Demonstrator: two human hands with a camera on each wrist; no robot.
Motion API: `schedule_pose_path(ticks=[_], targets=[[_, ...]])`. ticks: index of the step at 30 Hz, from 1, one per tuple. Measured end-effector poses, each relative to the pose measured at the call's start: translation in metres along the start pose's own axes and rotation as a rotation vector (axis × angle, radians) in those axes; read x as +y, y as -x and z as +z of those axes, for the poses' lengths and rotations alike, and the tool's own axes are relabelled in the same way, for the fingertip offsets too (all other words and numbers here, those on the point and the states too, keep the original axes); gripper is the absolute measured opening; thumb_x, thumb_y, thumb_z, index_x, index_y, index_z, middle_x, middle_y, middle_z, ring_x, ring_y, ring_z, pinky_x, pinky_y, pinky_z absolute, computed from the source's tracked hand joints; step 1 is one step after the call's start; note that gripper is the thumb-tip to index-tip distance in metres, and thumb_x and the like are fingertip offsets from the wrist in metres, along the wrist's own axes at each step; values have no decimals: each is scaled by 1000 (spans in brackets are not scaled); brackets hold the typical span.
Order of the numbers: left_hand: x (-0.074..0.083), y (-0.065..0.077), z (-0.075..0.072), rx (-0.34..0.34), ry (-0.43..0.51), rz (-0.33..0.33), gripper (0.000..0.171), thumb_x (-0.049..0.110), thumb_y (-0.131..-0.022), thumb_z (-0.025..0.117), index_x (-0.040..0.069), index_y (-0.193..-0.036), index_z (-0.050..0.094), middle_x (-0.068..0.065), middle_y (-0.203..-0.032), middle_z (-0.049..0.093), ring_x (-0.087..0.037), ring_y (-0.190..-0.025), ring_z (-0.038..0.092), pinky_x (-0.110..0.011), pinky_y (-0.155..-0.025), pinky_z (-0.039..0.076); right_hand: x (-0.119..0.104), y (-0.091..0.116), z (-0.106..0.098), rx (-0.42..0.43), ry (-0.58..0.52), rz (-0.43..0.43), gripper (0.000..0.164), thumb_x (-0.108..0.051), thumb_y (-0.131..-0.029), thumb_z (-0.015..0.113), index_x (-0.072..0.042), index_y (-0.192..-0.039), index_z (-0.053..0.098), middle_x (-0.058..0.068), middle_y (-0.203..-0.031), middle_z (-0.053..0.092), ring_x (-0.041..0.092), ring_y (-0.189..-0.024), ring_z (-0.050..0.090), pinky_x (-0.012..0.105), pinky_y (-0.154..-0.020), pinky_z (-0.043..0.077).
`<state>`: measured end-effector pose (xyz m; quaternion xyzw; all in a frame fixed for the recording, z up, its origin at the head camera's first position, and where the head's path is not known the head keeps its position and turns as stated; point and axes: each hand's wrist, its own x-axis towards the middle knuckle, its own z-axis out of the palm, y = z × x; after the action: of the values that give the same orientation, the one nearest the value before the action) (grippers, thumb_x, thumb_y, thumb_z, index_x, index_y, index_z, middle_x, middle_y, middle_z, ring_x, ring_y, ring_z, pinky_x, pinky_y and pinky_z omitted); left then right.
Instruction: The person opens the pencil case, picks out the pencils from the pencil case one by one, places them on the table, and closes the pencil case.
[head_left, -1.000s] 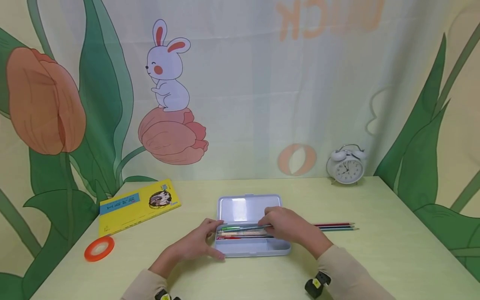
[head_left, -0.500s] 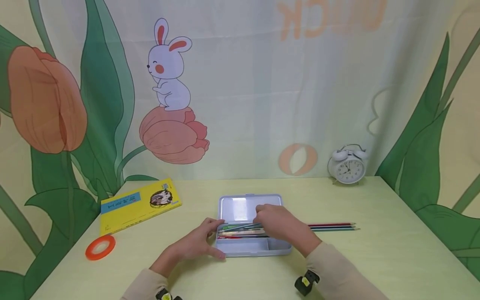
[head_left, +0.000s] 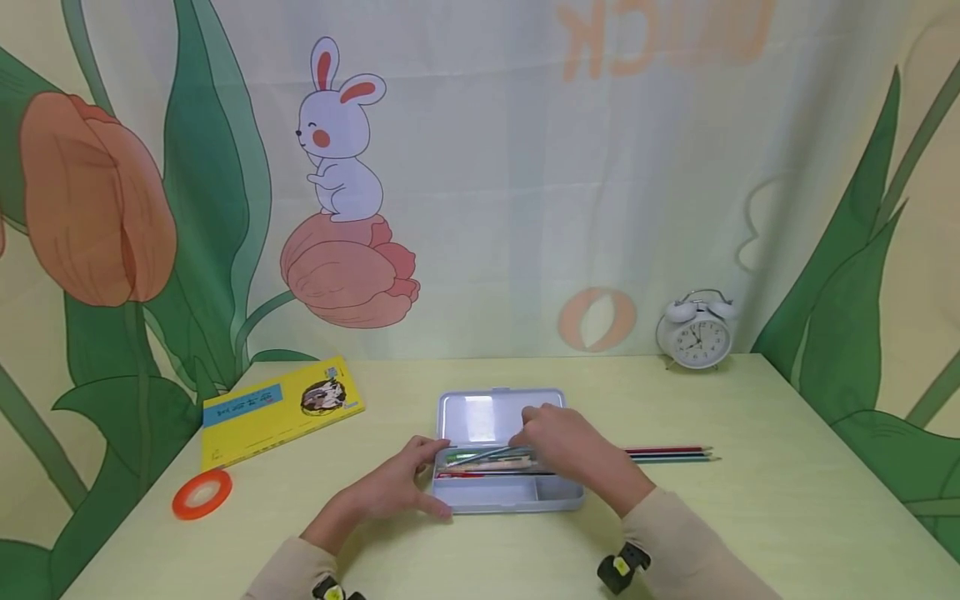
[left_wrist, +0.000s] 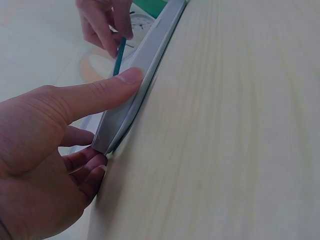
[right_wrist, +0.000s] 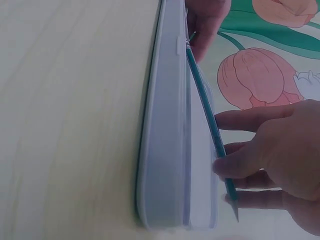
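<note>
A pale lavender pencil case lies with its lid tipped back. Inside its long rear compartment are several pens and pencils. My left hand grips the left end of the case, thumb on the front wall and fingers round the end, as the left wrist view shows. Above the case, my right hand pinches a teal pencil near its sharpened tip. That pencil slopes down leftward, its far end at the case's left end. In the left wrist view, a short teal length shows below the right hand.
Several sharpened pencils lie on the table right of the case. A yellow book and an orange tape roll lie at the left. A white alarm clock stands at the back right, before a printed curtain.
My right hand has shifted left, then slightly back right. The teal pencil it holds now slants more, its right end higher. My left hand stays on the case.
</note>
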<state>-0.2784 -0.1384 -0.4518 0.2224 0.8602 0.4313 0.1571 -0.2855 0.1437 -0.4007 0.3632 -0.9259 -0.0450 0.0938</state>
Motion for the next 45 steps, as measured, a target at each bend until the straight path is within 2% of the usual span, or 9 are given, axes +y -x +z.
schedule_pose_path(ticks=[9, 15, 19, 23, 25, 30, 33, 38, 45], targets=[[0, 0, 0, -4, 4, 1, 100, 30, -72, 91, 7, -153, 39, -10, -137, 41, -34, -133, 40, -58, -115, 26, 17, 21, -4, 42, -149, 59, 51, 18, -79, 68, -22, -108, 80, 1, -92, 61, 16, -79, 50, 23, -64, 45], [0, -1, 1, -4, 1, 4, 100, 31, -72, 91, 8, -153, 38, -10, -137, 41, -34, -133, 40, -58, -115, 26, 34, 38, -5, 69, -275, 61, 56, 24, -77, 62, -18, -110, 80, 0, -91, 59, 16, -79, 51, 25, -67, 47], [-1, -1, 1, -8, 7, 3, 100, 31, -72, 91, 9, -154, 39, -9, -137, 41, -35, -134, 39, -58, -115, 26, 48, 55, -3, 112, -367, 26, 56, 24, -74, 66, -16, -112, 78, 0, -92, 60, 12, -76, 50, 24, -66, 48], [0, -1, 1, -5, 6, -4, 100, 31, -72, 91, 9, -154, 38, -9, -138, 41, -34, -133, 39, -58, -115, 26, 62, 71, -1, 141, -447, 22, 57, 24, -76, 62, -15, -114, 77, -2, -90, 60, 8, -76, 51, 24, -64, 49], [0, -1, 0, -4, 7, -6, 100, 31, -72, 91, 9, -154, 38, -9, -138, 41, -34, -133, 40, -58, -115, 26, 68, 79, -1, 132, -477, 58, 56, 23, -79, 59, -16, -114, 78, -3, -89, 60, 8, -76, 51, 23, -65, 49], [1, 0, 0, -5, 10, -4, 100, 31, -72, 91, 8, -154, 38, -10, -138, 41, -34, -133, 40, -58, -115, 26, 80, 98, 1, 93, -540, 160, 46, 18, -84, 63, -15, -112, 78, -2, -89, 60, 11, -77, 51, 23, -65, 49], [1, 1, 0, -7, 10, -7, 100, 31, -73, 91, 8, -154, 38, -10, -138, 40, -35, -134, 39, -58, -115, 26, 87, 108, 3, 82, -577, 191, 42, 16, -85, 64, -13, -111, 79, -2, -89, 60, 13, -77, 52, 24, -65, 48], [2, 1, -1, -4, 2, -11, 99, 32, -73, 91, 9, -154, 38, -9, -138, 40, -34, -134, 39, -58, -115, 26, 102, 124, 5, 52, -616, 184, 38, 14, -85, 66, -12, -111, 79, -3, -89, 62, 11, -78, 53, 24, -67, 50], [0, 0, 1, -1, -2, -5, 100, 31, -73, 91, 8, -154, 37, -10, -139, 40, -34, -135, 39, -57, -116, 25, 126, 147, 11, -25, -709, 117, 34, 14, -87, 64, -8, -109, 78, -1, -89, 66, 9, -79, 56, 24, -69, 51]])
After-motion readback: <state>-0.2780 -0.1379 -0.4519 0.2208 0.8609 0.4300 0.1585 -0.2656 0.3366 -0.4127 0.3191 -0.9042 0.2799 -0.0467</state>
